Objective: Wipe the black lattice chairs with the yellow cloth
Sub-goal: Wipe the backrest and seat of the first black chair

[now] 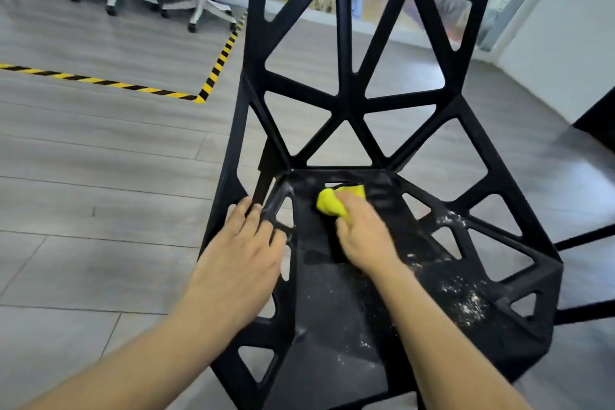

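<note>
While the black lattice chair is seen from above and in front, filling the middle and right of the head view, its seat is tipped toward the camera and its open triangular backrest rises toward 12 o'clock. The yellow cloth is bunched at the rear of the seat, just below the joint with the backrest, and is pressed against the dark seat panel. It is gripped by the right hand, whose fingers are curled over the cloth so that only its upper and left parts show; the hand is slightly blurred. The left hand is laid on the seat's left edge, at about 9 o'clock from the cloth, with its fingers nearly straight and spread, the tips touching a strut beside a triangular opening; nothing is held by it. Pale specks of dust or crumbs are scattered over the seat's right side, at about 4 o'clock from the cloth, with a few more near the front of the seat.

Grey plank floor is seen around and through the lattice. A yellow-and-black striped tape line is laid on the floor at 10 o'clock from the chair, turning a corner there. Wheeled bases of white office chairs are visible at the upper left. A white wall is seen at the upper right.
</note>
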A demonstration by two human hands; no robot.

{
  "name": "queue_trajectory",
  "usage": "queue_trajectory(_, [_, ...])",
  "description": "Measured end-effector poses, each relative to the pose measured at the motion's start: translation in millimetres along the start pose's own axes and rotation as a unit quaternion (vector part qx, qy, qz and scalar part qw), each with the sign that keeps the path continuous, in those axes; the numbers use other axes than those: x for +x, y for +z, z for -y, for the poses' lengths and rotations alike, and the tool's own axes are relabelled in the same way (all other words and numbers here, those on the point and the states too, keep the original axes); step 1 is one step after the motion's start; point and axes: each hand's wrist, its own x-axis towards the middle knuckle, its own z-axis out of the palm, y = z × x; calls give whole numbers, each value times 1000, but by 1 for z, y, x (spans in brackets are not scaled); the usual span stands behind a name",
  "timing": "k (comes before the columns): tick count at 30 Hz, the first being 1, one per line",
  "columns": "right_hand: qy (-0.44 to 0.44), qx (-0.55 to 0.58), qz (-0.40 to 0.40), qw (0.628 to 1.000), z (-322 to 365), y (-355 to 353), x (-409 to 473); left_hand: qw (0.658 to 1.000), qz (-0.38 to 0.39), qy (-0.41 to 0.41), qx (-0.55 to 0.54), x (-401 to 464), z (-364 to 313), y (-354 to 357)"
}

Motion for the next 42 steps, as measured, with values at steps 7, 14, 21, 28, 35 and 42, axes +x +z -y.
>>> queue_trajectory(7, [-75, -153, -12, 985, 29, 15, 17, 1000, 13, 25, 2, 4, -4, 1])
queue_trajectory(14, [-93, -279, -49, 954, 68, 28, 73, 999, 26, 16, -39, 5, -8, 4])
queue_trajectory(21, [-109, -323, -59, 938, 81, 38, 92, 999, 31, 2, -44, 5, -7, 7])
queue_trajectory(28, [-82, -278, -11, 957, 78, 33, 89, 998, 39, 13, -48, 8, -8, 7])
queue_trajectory(35, [-82, -296, 52, 950, 92, 24, 103, 996, 48, 12, -80, 11, -13, 12])
queue_trajectory(42, [-90, -272, 42, 957, 86, 22, 72, 996, 28, 2, -85, 11, -12, 13])
